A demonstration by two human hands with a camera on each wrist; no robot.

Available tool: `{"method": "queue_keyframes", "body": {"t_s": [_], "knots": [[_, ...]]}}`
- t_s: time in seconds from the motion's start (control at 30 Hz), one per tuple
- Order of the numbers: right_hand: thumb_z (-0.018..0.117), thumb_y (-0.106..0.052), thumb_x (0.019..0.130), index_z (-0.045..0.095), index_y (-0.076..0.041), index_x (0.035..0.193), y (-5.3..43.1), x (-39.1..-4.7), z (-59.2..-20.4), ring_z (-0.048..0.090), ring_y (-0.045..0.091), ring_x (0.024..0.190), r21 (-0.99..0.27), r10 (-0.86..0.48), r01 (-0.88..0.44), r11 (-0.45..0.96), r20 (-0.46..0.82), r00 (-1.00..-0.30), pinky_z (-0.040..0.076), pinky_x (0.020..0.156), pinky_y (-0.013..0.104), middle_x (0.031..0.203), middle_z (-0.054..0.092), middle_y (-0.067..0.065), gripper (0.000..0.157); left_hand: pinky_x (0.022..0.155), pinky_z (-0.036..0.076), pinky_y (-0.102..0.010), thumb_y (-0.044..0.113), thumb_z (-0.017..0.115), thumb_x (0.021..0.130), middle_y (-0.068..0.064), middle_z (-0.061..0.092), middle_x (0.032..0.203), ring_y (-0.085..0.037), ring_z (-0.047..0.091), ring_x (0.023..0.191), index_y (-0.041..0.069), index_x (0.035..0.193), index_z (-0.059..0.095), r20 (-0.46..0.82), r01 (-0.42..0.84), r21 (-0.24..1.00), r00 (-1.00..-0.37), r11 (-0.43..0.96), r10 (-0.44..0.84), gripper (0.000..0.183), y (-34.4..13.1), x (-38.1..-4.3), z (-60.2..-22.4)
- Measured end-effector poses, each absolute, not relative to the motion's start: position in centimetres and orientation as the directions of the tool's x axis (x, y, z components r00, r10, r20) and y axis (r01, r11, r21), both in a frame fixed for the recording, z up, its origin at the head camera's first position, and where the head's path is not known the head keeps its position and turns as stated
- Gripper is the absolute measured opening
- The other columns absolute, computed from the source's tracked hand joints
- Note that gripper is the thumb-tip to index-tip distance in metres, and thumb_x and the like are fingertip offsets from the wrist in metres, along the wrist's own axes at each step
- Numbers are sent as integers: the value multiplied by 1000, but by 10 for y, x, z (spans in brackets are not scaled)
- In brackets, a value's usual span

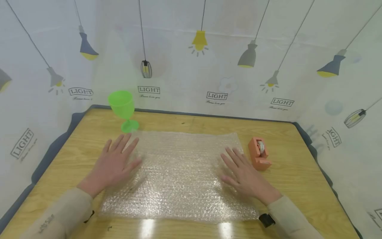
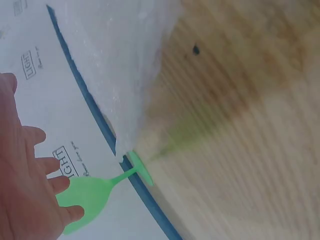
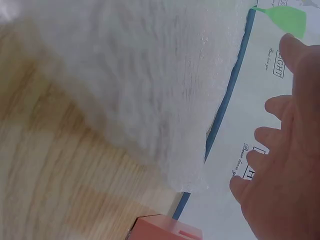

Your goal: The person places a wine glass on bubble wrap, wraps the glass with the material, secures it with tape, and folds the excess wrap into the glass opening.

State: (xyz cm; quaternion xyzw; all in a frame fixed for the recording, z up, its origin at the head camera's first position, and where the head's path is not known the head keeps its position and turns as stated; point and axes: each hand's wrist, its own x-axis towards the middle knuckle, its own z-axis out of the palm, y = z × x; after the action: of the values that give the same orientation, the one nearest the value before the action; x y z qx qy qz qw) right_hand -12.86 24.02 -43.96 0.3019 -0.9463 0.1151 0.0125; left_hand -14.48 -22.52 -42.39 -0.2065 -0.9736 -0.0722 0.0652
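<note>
A sheet of clear bubble wrap (image 1: 179, 176) lies flat across the middle of the wooden table. Over its left edge is my left hand (image 1: 114, 164), fingers spread and straight, holding nothing. My right hand (image 1: 246, 176) is over the sheet's right side, its fingers also straight with nothing in them. A green plastic goblet (image 1: 122, 105) stands upright just beyond the left fingertips, near the sheet's far left corner. To the right of the sheet, close to the right hand, sits an orange tape dispenser (image 1: 259, 154) with a roll of tape in it.
The wooden table (image 1: 298, 172) is bordered by a dark edge at the back and sides. A white wall sheet (image 1: 179, 49) printed with hanging lamps rises behind and on both sides. A small dark mark (image 1: 109, 228) shows on the tabletop near the front.
</note>
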Motion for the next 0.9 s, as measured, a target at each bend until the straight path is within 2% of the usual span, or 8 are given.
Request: {"method": "queue_keyframes", "body": {"t_s": [0.23, 0.37, 0.6, 0.9], "knots": [[60, -46, 102, 32, -3, 160, 248, -121, -441, 18, 48, 153, -239, -574, -572, 785, 66, -816, 21, 122, 64, 169, 20, 21, 78, 117, 25, -69, 46, 52, 105, -32, 39, 155, -53, 37, 141, -2, 157, 36, 258, 390, 162, -903, 906, 343, 72, -234, -163, -419], [65, -49, 99, 35, -2, 159, 252, -116, -440, 22, 50, 152, -240, -581, -579, 779, 71, -811, 25, 120, 65, 167, 24, 24, 81, 111, 33, -70, 44, 54, 105, -36, 45, 146, -54, 42, 136, -7, 153, 38, 313, 377, 199, -899, 904, 306, 71, -239, -171, -415], [73, -49, 93, 36, 2, 157, 261, -107, -439, 24, 52, 150, -268, -596, -583, 767, 37, -802, 30, 117, 64, 165, 27, 27, 90, 111, 30, -73, 48, 47, 107, -38, 42, 149, -57, 38, 137, -12, 150, 39, 263, 301, 248, -936, 921, 235, 74, -253, -182, -409], [73, -68, 81, 37, 2, 157, 276, -98, -441, 25, 52, 149, -298, -593, -556, 776, -48, -804, 31, 117, 64, 164, 27, 29, 109, 112, 28, -73, 59, 44, 105, -44, 36, 148, -61, 36, 135, -17, 151, 29, 198, 201, 291, -969, 935, 147, 89, -265, -197, -399]]}}
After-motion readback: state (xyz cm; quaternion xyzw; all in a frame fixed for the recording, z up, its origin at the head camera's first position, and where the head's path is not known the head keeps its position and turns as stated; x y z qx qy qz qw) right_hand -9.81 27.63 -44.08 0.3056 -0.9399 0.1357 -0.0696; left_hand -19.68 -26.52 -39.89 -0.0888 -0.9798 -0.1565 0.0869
